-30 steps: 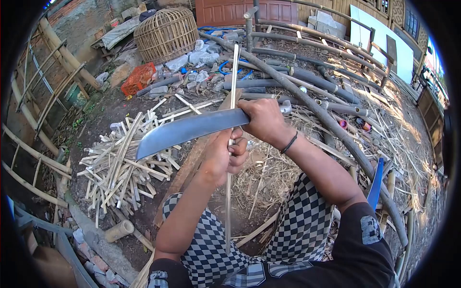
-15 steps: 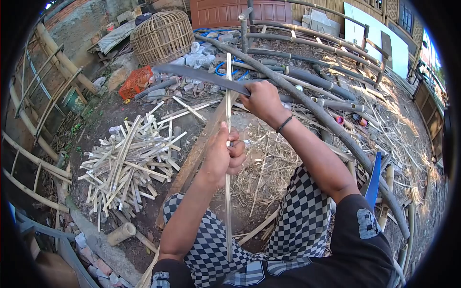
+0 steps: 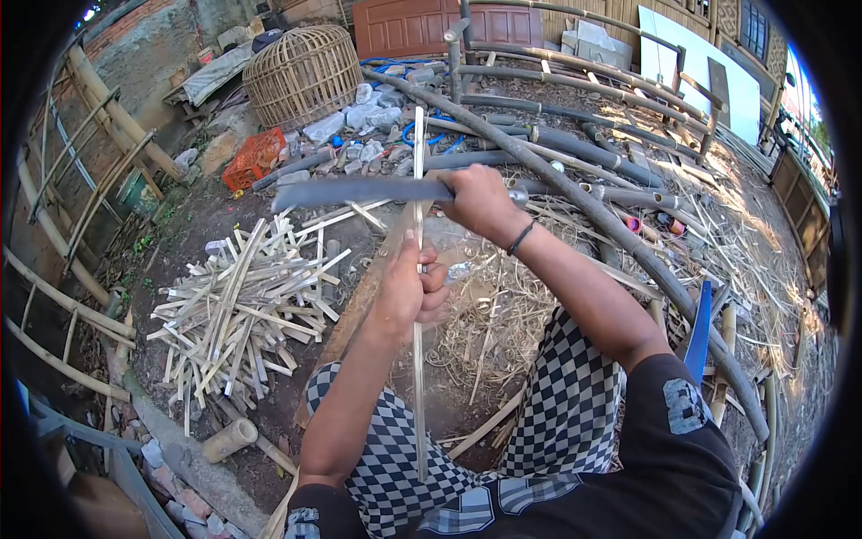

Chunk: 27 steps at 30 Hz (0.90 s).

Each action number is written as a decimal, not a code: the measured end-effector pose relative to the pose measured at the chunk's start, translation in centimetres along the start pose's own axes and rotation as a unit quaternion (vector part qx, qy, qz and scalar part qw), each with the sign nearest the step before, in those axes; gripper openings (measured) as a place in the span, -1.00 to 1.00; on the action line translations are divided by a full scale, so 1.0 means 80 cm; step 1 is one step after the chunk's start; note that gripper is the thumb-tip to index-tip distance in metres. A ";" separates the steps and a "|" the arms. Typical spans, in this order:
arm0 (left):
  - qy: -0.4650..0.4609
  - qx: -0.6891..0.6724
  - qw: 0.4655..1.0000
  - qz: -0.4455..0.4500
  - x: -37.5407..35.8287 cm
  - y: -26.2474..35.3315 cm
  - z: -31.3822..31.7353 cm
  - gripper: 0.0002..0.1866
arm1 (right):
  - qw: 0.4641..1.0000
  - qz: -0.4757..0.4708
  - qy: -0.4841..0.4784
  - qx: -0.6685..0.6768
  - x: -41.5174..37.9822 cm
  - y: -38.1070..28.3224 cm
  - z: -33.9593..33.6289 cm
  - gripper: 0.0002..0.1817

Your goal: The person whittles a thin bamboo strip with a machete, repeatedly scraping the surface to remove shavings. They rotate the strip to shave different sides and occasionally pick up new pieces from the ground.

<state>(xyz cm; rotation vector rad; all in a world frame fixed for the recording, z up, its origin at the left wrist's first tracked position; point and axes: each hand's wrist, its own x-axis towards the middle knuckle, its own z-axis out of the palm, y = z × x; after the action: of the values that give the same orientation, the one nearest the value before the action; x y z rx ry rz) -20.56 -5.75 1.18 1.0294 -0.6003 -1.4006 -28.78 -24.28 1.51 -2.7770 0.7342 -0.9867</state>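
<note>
My left hand (image 3: 410,292) is closed round a long, narrow bamboo strip (image 3: 419,377), which stands nearly upright between my knees. In my right hand (image 3: 482,201) is the handle of a long machete (image 3: 359,190). Its blade points left and crosses the strip just above my left hand, with some motion blur. A wooden board (image 3: 352,331) lies slanted behind my left forearm. Thin curled shavings (image 3: 485,314) cover the ground beyond my knees.
A pile of cut strips (image 3: 238,310) lies at left. Behind it are an orange crate (image 3: 254,158) and a woven bamboo cage (image 3: 303,76). A long pole (image 3: 575,193) runs diagonally at right, near a blue saw (image 3: 699,332). A bamboo stub (image 3: 229,439) lies lower left.
The machete and my right hand have moved down and slightly left, and the blade is now nearly level. My left hand and the strip have shifted slightly left.
</note>
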 end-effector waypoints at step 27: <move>0.025 0.061 0.998 0.014 0.010 -0.009 -0.009 -0.56 | 0.996 0.079 0.020 -0.044 0.022 0.015 0.002 -0.85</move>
<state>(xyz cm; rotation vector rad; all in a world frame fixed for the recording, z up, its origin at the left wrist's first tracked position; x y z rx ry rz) -20.19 -6.29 0.03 1.1456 -0.6671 -1.3229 -27.98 -26.19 2.10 -2.7278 1.0079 -1.0051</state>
